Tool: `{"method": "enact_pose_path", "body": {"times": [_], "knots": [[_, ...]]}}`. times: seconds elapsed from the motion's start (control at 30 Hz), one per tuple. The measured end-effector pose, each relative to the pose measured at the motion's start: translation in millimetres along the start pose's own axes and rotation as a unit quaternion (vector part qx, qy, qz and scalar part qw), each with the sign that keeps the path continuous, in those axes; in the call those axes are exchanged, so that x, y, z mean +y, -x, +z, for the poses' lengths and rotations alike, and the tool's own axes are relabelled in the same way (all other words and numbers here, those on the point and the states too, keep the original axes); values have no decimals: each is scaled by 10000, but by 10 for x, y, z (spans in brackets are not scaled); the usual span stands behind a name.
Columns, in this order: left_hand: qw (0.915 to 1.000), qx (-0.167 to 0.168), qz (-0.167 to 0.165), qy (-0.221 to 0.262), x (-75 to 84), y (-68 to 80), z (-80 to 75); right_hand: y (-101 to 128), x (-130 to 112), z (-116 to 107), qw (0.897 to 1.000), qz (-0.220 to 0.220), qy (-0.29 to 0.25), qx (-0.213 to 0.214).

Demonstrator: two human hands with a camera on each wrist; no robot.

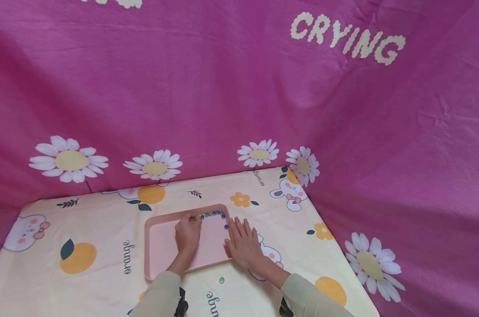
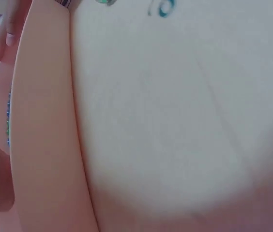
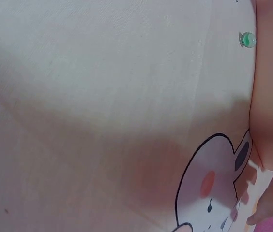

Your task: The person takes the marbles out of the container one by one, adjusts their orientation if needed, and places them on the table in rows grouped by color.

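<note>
A shallow pink tray (image 1: 164, 246) lies on the patterned cloth in the head view. My left hand (image 1: 187, 233) reaches into it with bunched fingertips, pinching a small pale marble (image 1: 197, 217) mostly hidden by them. Right beside those fingertips, a row of blue and green glass marbles (image 1: 213, 213) runs along the far wall to the corner. One blue marble (image 1: 226, 227) sits apart by the right wall. My right hand (image 1: 245, 244) rests with straight, spread fingers at the tray's right edge. In the left wrist view, the tray's near wall (image 2: 44, 121) covers much of the row.
A green marble (image 1: 222, 280) lies on the cloth in front of the tray; the right wrist view shows this green marble (image 3: 248, 40) close to the tray wall. Pink curtains (image 1: 223, 88) with daisies hang behind and to the right of the table.
</note>
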State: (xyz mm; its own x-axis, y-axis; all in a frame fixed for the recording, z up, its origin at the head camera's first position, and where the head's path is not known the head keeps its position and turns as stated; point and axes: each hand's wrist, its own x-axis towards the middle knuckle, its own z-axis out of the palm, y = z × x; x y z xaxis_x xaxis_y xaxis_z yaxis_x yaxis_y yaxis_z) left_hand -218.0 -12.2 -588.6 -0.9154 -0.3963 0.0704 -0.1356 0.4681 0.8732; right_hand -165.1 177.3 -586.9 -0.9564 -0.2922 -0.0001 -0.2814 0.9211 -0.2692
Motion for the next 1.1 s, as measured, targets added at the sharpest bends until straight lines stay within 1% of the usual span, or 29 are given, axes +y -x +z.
{"method": "enact_pose_path", "body": {"times": [0.07,0.17,0.2,0.27,0.43,0.57,0.73,0.83,0.97,1.1], "knots": [[9994,-30,273,206,12,23,-33,7,7,-18,10000,6,-28,13],[9954,-188,696,636,48,56,-77,22,24,-34,10000,12,5,41],[9935,-239,796,778,64,70,-94,24,32,-34,10000,6,37,53],[9893,-352,887,1108,103,104,-134,28,40,-36,9999,-8,89,61],[9842,-510,788,1504,208,234,-258,12,39,-30,9999,-11,143,62],[9797,-612,861,1701,292,345,-334,-1,24,-26,9998,-5,160,94],[9784,-769,842,1727,360,497,-401,9,7,-6,9999,72,117,57],[9773,-1064,828,1634,371,601,-446,9,1,10,9999,79,132,70],[9733,-1487,812,1551,355,739,-507,-6,-1,16,9997,26,193,116],[9695,-1730,744,1571,285,856,-553,-20,-5,25,9998,-4,201,98]]}}
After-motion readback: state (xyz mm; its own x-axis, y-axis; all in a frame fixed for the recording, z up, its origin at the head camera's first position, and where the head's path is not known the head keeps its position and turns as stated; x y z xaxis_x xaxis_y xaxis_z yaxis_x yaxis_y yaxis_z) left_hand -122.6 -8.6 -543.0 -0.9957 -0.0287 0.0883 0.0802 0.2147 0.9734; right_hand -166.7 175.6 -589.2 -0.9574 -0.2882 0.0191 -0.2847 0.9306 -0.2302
